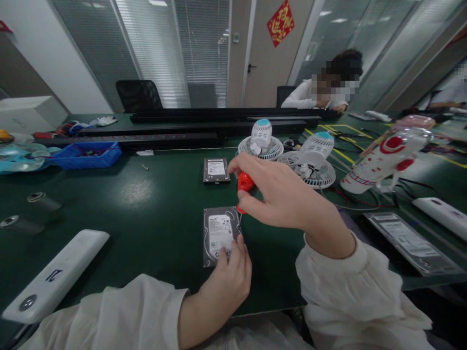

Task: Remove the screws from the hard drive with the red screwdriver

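Note:
A hard drive (220,232) with a white label lies flat on the green table in front of me. My left hand (233,272) grips its lower right part, the thumb on the label and the fingers along the right edge. Above, my right hand (273,192) is closed around the red handle of a screwdriver (245,182). Its shaft points down to the drive's upper right edge; the tip's exact contact is too small to make out. Just beyond sits a second hard drive (216,170), touched by neither hand.
Two white fans (260,141) stand behind my right hand, near a decorated bottle (383,158) and cables. Another drive (410,241) lies at right. On the left are a blue tray (87,158), metal cylinders (44,200) and a white power bank (58,274). A person (324,87) sits across the table.

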